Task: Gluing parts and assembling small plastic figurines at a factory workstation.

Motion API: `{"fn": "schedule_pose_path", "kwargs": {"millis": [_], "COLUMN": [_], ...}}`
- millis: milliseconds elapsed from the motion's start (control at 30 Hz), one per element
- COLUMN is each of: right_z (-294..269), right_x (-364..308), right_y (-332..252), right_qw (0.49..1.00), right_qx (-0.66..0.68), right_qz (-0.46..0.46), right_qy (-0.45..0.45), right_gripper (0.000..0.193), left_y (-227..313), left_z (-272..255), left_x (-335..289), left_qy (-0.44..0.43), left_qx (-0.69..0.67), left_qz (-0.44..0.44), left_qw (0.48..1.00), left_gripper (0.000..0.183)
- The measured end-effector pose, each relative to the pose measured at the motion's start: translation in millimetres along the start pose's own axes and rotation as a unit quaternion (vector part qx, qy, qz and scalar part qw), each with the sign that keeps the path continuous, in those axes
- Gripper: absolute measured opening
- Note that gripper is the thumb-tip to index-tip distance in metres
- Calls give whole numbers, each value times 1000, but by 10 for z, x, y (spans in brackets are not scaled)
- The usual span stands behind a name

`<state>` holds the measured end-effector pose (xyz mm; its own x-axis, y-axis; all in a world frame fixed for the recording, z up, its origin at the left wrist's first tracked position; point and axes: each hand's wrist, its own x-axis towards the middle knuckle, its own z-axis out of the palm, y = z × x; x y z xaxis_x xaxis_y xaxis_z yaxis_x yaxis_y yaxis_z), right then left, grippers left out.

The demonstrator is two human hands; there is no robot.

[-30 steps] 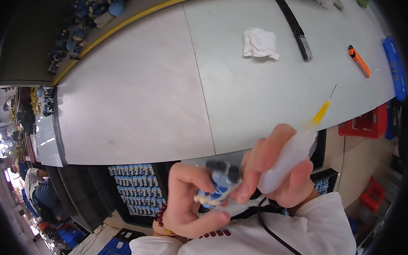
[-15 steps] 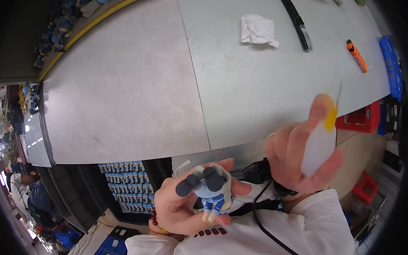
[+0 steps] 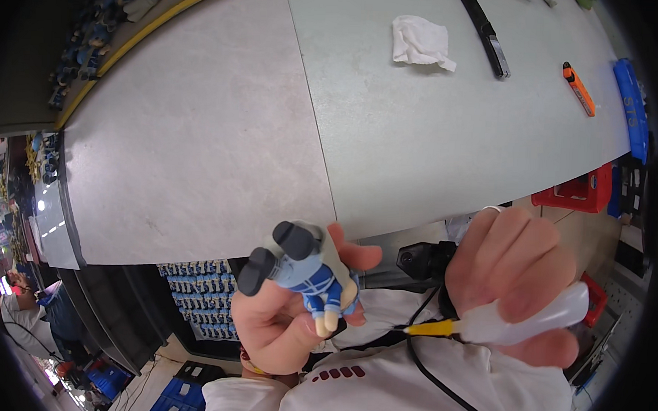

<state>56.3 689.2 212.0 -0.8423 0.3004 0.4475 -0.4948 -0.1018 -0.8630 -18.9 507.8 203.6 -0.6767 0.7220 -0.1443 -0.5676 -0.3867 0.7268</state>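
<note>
Several rows of small blue-and-white figurines (image 3: pixel 200 299) lie at the left, below the near edge of the grey tabletop (image 3: pixel 199 163). The person's left hand (image 3: pixel 269 324) is clamped on a light-blue figurine (image 3: pixel 312 278) with dark, rounded feet (image 3: pixel 296 241), held tilted, feet toward the upper left. A crumpled white tissue (image 3: pixel 422 42) lies on the tabletop farther right. The person's right hand (image 3: pixel 510 268) is closed around a translucent white squeeze bottle (image 3: pixel 548 321), whose yellow tapered nozzle (image 3: pixel 431 328) points left toward the figurine.

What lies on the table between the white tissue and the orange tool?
A long black tool lies there, shown in the head view.
</note>
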Motion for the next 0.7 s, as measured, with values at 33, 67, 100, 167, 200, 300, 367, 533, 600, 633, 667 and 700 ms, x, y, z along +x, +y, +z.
{"fn": "schedule_pose_path", "kwargs": {"millis": [33,67,100,167,200,300,367,533,600,633,667,700], "right_z": [-6,-1,4,31,62,153,191,-9,-26,-28,-17,22], "right_x": [12,12,8,0,-4,-11,-3,-146,-131,-128,-119,-95], "right_y": [18,36,1,-60,-30,27,27,258,274,277,259,229], "right_qw": [1000,1000,1000,999,998,997,995,994,994,994,994,997], "right_qx": [-19,-15,-28,-52,-52,-59,-70,-31,-33,-35,-35,-40], "right_qz": [-5,-5,-2,2,5,14,21,-99,-101,-103,-103,-71], "right_qy": [-23,-23,-11,12,20,46,65,15,7,-2,-2,8], "right_gripper": [41,41,41,42,42,43,44,48,49,50,50,51], "left_y": [3,5,-3,-23,-29,-41,-24,-30,-36,-40,-45,-44], "left_z": [10,32,65,101,85,45,66,91,76,71,67,52], "left_x": [-3,-4,8,30,23,15,24,22,22,22,23,15], "left_qy": [3,24,36,28,36,38,40,40,32,32,30,29], "left_qx": [2,6,3,-10,-12,-10,-12,-13,-2,-1,-5,-8], "left_qz": [0,-1,-6,-7,-2,10,7,0,7,7,11,15], "left_qw": [1000,1000,999,1000,999,999,999,999,999,999,999,999], "left_gripper": [56,57,58,57,57,58,59,59,60,60,60,60]}}
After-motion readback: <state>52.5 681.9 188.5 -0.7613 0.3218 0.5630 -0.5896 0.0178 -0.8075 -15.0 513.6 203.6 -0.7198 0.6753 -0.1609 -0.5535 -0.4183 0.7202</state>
